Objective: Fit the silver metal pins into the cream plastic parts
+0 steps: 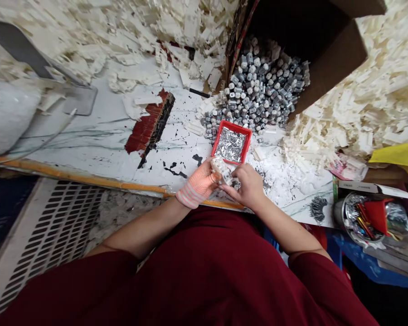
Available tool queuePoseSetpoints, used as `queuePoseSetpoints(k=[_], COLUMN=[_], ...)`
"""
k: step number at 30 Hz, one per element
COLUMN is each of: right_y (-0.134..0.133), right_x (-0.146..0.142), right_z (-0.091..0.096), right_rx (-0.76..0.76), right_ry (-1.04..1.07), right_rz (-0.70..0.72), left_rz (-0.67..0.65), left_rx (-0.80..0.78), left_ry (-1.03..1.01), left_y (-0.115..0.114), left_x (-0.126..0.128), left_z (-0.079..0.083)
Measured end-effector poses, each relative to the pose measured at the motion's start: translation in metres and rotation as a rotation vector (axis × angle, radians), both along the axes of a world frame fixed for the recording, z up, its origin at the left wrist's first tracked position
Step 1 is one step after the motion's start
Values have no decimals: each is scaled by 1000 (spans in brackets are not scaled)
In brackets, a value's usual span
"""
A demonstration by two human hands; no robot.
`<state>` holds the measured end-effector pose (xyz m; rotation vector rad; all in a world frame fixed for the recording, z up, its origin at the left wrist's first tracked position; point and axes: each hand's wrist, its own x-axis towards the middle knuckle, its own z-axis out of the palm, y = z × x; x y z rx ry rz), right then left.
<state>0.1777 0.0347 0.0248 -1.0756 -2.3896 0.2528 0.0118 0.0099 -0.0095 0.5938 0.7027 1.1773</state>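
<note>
My left hand (200, 183), in an orange and grey striped glove, is closed around a small whitish plastic part (221, 170) at the table's front edge. From the other side my bare right hand (246, 183) touches that part with bent thumb and fingers; whether its fingertips pinch something small I cannot tell. Just beyond both hands is a red tray (249, 138) filled with short shiny metal pins (230, 144). Behind the tray many small grey-and-white cylindrical pieces (258, 90) spill out of a cardboard box.
The cardboard box (340, 54) lies on its side at the back. Cream plastic pieces (122, 31) heap up behind and to the right. A metal bowl (343, 210) of small items stands at right. A white perforated crate (47, 235) sits below the table's left edge.
</note>
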Motion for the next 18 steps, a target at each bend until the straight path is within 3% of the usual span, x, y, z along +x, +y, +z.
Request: queuePoseSetpoints(k=[4,11,18], right_y=[-2,-18,-23], right_x=[-5,-18,-26], right_z=[7,9,6], right_rx=[33,-174,-69], right_ry=[239,325,331], right_rz=[26,25,-51], left_rz=[-62,-83,-69], left_rx=[-20,-12,-24], left_ry=[-32,30,12], left_y=[-6,-15,-18], left_x=[0,-4,-1], left_z=[6,31,41])
